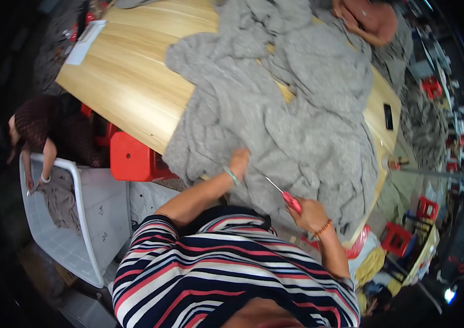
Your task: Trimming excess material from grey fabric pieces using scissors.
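A big heap of grey knitted-looking fabric (297,126) lies in folds over the wooden table in front of me. My left hand (239,163), with a pale green bangle at the wrist, touches the fabric near its closest edge. Motion smears its fingers, so their grip is unclear. A slim tool with a red handle and a thin metal shaft (291,201) is in my right hand (311,215), fingers closed round the handle. Its narrow tip points up and left at the fabric, between my hands; the tip's exact shape is too small to tell.
A red stool (132,157) stands at the table's left edge. Farther left, a person (51,128) reaches into a white bin (98,218) holding grey cloth. Another person (371,21) sits at the far right. A black phone (388,116) lies on the wooden table (133,65).
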`<state>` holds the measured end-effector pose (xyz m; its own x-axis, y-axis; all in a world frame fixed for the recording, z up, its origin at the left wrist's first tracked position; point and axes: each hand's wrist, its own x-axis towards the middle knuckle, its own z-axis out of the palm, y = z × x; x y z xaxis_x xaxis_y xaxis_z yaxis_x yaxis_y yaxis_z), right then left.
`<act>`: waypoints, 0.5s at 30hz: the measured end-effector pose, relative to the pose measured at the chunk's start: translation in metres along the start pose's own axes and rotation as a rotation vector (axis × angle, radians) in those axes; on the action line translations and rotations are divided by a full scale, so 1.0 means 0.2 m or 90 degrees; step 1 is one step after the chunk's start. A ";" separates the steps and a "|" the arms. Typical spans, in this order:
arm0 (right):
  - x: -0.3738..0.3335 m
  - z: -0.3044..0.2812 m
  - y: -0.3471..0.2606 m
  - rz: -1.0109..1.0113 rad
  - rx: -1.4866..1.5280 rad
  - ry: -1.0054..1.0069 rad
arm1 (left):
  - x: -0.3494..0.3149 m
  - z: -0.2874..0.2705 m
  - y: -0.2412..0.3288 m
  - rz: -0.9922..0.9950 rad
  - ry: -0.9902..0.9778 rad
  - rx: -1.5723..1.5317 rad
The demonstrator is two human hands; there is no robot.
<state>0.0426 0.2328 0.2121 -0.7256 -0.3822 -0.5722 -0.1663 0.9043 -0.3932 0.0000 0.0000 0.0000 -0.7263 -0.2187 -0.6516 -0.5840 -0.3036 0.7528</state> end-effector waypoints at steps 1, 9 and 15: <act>0.01 0.03 0.03 -0.022 0.019 0.018 | -0.02 -0.06 -0.10 0.106 -0.018 0.127; 0.21 0.22 0.30 -0.126 0.139 0.139 | -0.17 -0.20 -0.01 0.257 -0.469 0.502; 0.43 0.03 0.08 -0.166 0.049 0.051 | 0.00 -1.40 0.30 0.405 0.230 -0.052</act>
<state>-0.0179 0.2134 0.1524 -0.7163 -0.5807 -0.3870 -0.3055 0.7595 -0.5743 0.0654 -0.2774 0.0196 -0.7426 -0.6633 -0.0921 -0.0507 -0.0815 0.9954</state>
